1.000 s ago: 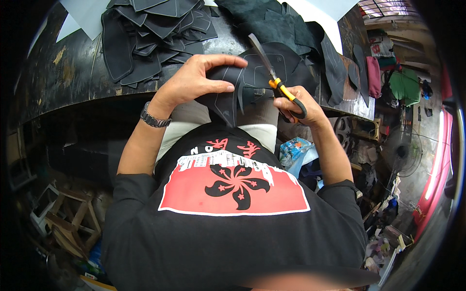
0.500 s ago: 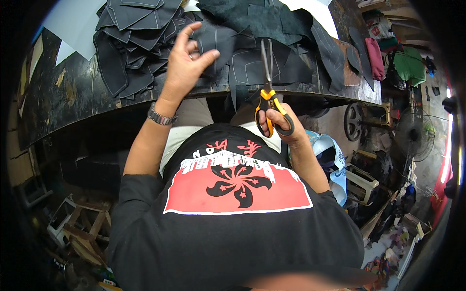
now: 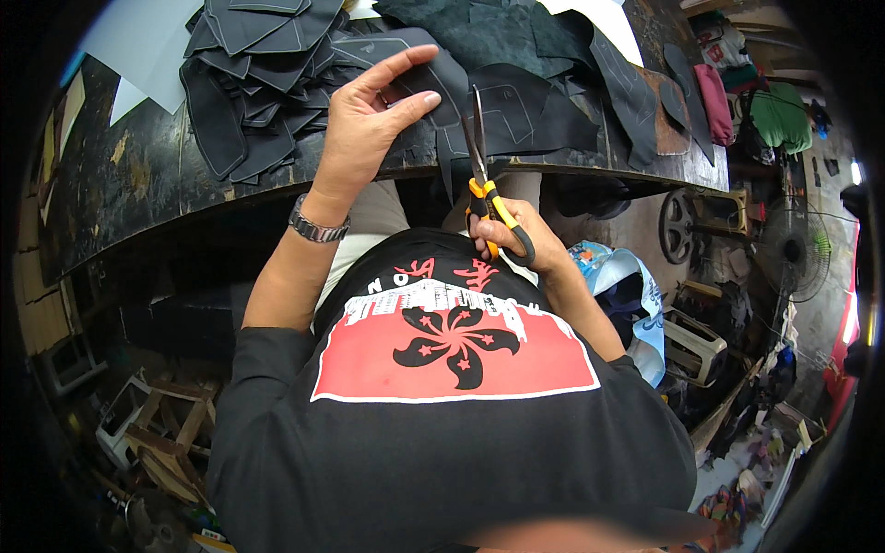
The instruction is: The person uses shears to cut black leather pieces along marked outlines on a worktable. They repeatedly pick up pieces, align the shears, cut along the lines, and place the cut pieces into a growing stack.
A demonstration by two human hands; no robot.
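Note:
My left hand (image 3: 361,127) is over the table's near edge, index finger stretched out and thumb laid on a black leather piece (image 3: 442,77) with pale marked outlines. The other fingers curl out of sight beneath it, so the piece appears pinched. My right hand (image 3: 524,235) grips a pair of scissors (image 3: 477,152) with yellow, orange and black handles, fingers through the loops. Its blades point away from me, nearly together, just right of the held piece's edge. Beyond them lies another marked black piece (image 3: 516,115).
A heap of cut black pieces (image 3: 241,88) lies on the dark worn table (image 3: 120,189), left of my hand. Dark green-black hide (image 3: 493,41) spreads at the back, with long black strips (image 3: 629,101) on the right. A fan (image 3: 793,249) stands off to the right.
The scissors have shifted left, close to the leather piece, and their blades now lean left. My left hand has moved slightly right and down, and the piece spreads flatter beneath it.

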